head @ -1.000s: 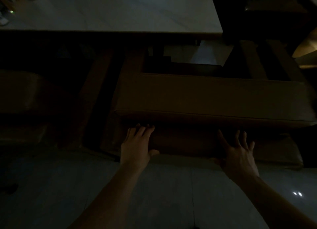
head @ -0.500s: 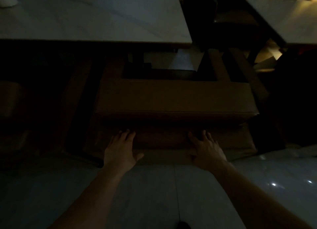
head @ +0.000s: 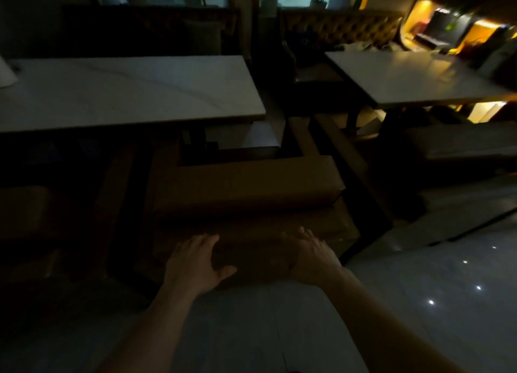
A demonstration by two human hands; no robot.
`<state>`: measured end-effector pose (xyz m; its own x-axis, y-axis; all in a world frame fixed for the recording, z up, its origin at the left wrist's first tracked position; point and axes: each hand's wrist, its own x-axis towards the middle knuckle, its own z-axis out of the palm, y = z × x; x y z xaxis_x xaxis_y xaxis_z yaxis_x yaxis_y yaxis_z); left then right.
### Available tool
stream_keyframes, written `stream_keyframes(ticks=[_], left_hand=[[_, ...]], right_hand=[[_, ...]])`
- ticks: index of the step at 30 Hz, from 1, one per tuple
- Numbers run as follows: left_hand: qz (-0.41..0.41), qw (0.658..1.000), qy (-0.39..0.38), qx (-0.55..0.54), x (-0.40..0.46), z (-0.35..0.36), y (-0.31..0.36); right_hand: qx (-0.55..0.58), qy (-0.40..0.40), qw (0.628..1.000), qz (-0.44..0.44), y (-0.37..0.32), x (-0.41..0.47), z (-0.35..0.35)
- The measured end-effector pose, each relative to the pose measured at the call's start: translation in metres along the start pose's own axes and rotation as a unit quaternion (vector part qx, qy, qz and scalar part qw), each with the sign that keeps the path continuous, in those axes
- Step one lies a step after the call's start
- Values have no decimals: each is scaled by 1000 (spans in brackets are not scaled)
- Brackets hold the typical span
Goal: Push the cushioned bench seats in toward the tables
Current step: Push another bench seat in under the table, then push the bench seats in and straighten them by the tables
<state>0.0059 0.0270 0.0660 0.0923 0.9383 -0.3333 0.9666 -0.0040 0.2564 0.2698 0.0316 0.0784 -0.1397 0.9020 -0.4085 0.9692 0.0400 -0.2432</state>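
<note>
Both bare forearms reach forward and down from the bottom of the view; the left hand (head: 193, 263) lies flat against the near side of the cushioned bench seat (head: 246, 188), its fingers straight and close together and its thumb spread out to the right; the right hand (head: 310, 253) is set against the same near side a little apart from it, fingers extended and slightly fanned, though it is blurred and the dim light hides just how the fingertips meet the padding; neither hand curls round anything. The bench, brown and box-shaped with a thick cushion on top, stands on the floor just in front of the pale marble-look table (head: 126, 90), its far edge close to the table's near edge but not clearly under it. A second pale table (head: 414, 76) stands to the right, well apart across a dark aisle, with another dark bench (head: 458, 146) beside it. Tufted booth backs (head: 335, 28) run behind both tables; warm yellow light (head: 419, 11) glows at the upper right; the glossy grey tiled floor (head: 419, 302) shows small bright reflections.
</note>
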Motion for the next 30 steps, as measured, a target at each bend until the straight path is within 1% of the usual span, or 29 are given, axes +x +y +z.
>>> stream_keyframes(ticks=[4, 6, 13, 17, 20, 22, 25, 30], left_hand=[[21, 1000, 8, -8, -18, -16, 31], [30, 999, 15, -8, -23, -22, 54], [47, 999, 19, -12, -25, -10, 164], [52, 999, 2, -14, -23, 9, 221], [48, 999, -15, -6, -18, 22, 251], [42, 999, -13, -12, -16, 30, 258], [21, 999, 7, -28, -13, 38, 249], [-34, 998, 20, -40, -2, 50, 200]], right_hand=[[3, 6, 1000, 5, 18, -40, -17], [11, 24, 1000, 13, 36, -55, -29], [41, 75, 996, 25, 130, -91, -68], [59, 56, 996, 29, 185, -105, -70], [65, 51, 996, 39, 222, -107, -69], [59, 52, 996, 44, 241, -104, -65], [39, 55, 997, 44, 255, -89, -52], [45, 36, 998, 16, 238, -52, -26]])
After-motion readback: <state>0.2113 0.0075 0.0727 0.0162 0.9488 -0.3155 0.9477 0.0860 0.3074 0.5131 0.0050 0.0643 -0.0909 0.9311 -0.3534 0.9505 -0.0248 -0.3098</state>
